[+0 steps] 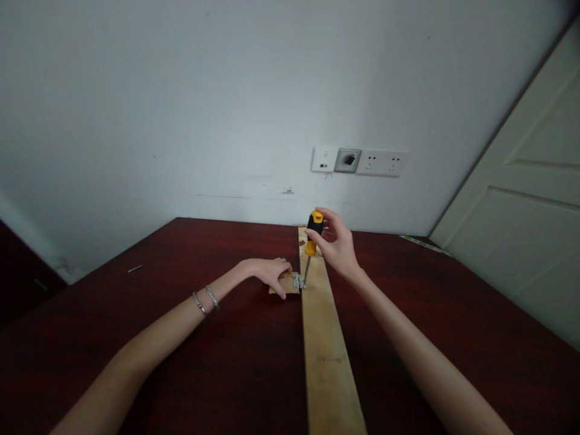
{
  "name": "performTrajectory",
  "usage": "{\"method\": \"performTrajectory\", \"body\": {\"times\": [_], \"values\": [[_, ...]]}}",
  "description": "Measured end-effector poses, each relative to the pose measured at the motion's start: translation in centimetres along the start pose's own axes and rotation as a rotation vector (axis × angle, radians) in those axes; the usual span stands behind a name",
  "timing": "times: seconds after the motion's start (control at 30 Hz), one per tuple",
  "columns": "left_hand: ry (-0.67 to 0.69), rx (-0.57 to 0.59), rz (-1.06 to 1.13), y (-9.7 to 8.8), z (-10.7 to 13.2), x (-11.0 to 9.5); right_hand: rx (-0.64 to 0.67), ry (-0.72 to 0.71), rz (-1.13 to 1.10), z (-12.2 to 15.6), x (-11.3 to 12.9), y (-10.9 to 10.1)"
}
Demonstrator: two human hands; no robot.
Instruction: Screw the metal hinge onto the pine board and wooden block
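Observation:
My right hand [339, 246] grips a yellow and black screwdriver [315, 226] by its handle. The screwdriver stands nearly upright, its tip down at a small metal hinge [302, 281]. One leaf of the hinge lies on a long wooden board [324, 338], the other on a short wooden piece [291, 285] to the left. Thumb and fingers of my left hand [272, 272] hold that short piece from its near and far sides, partly covering it. Any screw under the tip is too small to make out.
Everything lies on a dark red table [217, 356] pushed against a white wall. A thin metal rod [135, 269] rests at the left. Wall sockets [378, 163] sit above the back edge, and a pale door [534, 199] stands at the right.

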State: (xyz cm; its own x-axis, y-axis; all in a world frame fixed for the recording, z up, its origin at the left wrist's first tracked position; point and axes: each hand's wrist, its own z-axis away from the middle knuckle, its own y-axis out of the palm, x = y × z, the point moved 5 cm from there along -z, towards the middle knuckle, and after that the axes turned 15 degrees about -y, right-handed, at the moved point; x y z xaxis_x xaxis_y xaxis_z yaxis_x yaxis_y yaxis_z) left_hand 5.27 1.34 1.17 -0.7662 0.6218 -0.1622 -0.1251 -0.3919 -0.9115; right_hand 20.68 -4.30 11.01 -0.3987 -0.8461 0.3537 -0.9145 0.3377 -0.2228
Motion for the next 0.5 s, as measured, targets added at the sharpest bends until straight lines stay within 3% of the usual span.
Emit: {"method": "performTrajectory", "body": {"times": [0.3, 0.5], "values": [[0.004, -0.010, -0.010, -0.4, 0.3, -0.1, 0.035, -0.032, 0.038, -0.3, 0.4, 0.0], [0.002, -0.012, -0.026, -0.3, 0.2, 0.1, 0.274, -0.169, 0.118, -1.2, 2.1, -0.4]]}}
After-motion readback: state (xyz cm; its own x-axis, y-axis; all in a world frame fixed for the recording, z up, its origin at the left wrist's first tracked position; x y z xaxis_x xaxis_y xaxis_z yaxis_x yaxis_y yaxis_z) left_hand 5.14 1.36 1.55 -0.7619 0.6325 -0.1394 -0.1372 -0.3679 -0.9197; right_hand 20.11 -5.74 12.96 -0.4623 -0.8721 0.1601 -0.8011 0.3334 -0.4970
